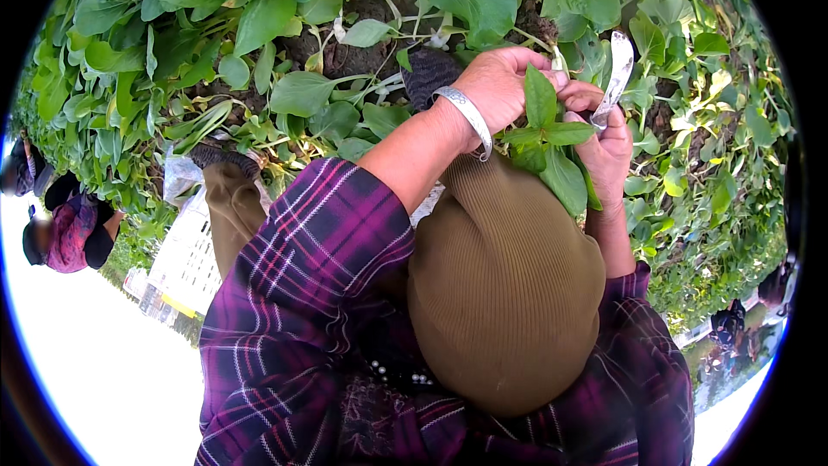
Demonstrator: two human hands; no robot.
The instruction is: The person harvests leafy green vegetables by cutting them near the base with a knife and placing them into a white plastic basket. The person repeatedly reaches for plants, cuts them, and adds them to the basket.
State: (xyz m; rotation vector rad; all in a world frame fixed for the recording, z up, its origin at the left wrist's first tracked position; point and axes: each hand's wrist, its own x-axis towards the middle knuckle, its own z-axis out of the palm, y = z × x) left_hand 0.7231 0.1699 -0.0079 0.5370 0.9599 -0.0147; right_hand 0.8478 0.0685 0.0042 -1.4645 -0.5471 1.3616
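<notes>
My left hand (498,87), with a silver bracelet (467,118) at the wrist, pinches the pale stem base of a leafy green plant (546,133). The plant hangs upside down, its leaves below my fingers in front of my bent knee. Close beside it, my right hand (603,142) grips a short, curved metal blade (616,74) that points upward. The fingertips of both hands nearly meet at the stem. Where the blade's handle lies in my palm is hidden.
Low broad-leaved plants (304,94) grow densely around my dark shoes (430,74). Brown soil (330,55) shows between stems. A white perforated plastic crate (194,233) stands left of my leg. Another person (71,233) is at the far left; more figures (728,323) appear far right.
</notes>
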